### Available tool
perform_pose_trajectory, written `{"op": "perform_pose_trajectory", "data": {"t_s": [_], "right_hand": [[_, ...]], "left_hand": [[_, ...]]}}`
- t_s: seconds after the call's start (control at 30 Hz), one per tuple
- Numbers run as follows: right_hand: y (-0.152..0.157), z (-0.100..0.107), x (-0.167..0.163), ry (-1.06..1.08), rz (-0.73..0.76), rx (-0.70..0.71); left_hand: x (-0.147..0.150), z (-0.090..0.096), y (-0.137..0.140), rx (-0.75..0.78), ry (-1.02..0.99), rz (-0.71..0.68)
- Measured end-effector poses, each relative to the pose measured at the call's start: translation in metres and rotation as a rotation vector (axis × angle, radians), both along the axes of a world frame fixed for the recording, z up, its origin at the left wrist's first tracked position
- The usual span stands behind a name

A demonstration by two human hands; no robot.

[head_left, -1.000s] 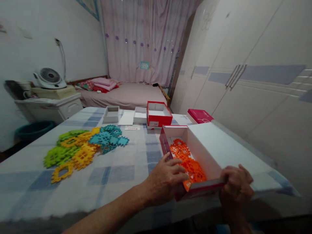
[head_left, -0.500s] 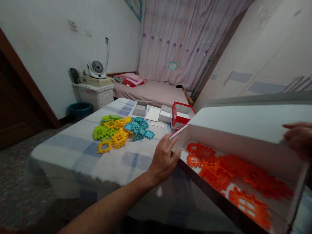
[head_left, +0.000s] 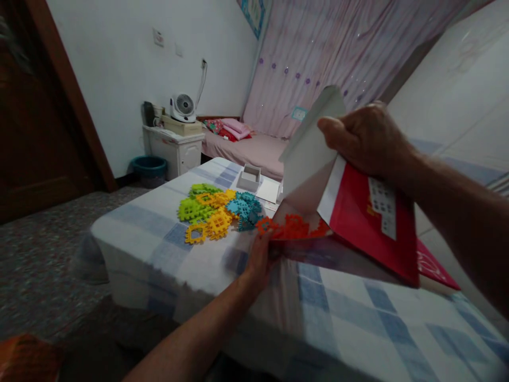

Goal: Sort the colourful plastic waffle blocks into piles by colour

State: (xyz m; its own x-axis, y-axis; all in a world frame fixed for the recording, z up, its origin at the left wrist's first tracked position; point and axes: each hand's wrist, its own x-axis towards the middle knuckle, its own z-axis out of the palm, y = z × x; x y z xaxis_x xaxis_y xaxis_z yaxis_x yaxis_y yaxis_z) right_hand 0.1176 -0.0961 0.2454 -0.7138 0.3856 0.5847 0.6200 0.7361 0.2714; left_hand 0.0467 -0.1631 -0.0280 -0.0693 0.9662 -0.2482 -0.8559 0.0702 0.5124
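red box [head_left: 369,233] tilted, mouth down-left; right hand [head_left: 363,139] clamped on it; left hand [head_left: 260,260] at mouth

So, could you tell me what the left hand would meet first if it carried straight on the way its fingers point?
Probably the orange tiles spilling from the tipped red box: the left hand points up and away, right at the box's low edge. Depth is unclear, though.
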Motion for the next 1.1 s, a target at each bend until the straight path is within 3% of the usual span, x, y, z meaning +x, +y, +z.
{"op": "perform_pose_trajectory", "data": {"t_s": [0.2, 0.33, 0.43, 0.67, 0.8, 0.9, 1.03, 1.1], "right_hand": [[0.002, 0.028, -0.071, -0.113, 0.012, 0.12], [0.021, 0.019, -0.095, -0.294, 0.031, 0.1], [0.03, 0.015, -0.102, -0.303, 0.04, 0.092], [0.018, 0.033, -0.117, -0.321, 0.128, 0.207], [0.025, 0.015, -0.124, -0.437, 0.002, 0.156], [0.022, 0.017, -0.125, -0.401, -0.04, 0.132], [0.012, 0.033, -0.131, -0.377, 0.071, 0.237], [0.015, 0.03, -0.133, -0.444, 0.114, 0.264]], "left_hand": [[-0.013, 0.013, 0.019, 0.113, -0.165, 0.128], [-0.012, 0.009, 0.026, 0.048, -0.216, 0.08], [-0.013, 0.006, 0.028, 0.032, -0.258, 0.074], [-0.032, 0.012, 0.036, 0.13, -0.271, 0.154], [-0.025, 0.003, 0.036, 0.072, -0.303, 0.021], [-0.027, 0.004, 0.039, 0.062, -0.309, 0.037], [-0.039, 0.011, 0.048, 0.111, -0.266, 0.082], [-0.039, 0.009, 0.05, 0.118, -0.252, 0.058]]}}
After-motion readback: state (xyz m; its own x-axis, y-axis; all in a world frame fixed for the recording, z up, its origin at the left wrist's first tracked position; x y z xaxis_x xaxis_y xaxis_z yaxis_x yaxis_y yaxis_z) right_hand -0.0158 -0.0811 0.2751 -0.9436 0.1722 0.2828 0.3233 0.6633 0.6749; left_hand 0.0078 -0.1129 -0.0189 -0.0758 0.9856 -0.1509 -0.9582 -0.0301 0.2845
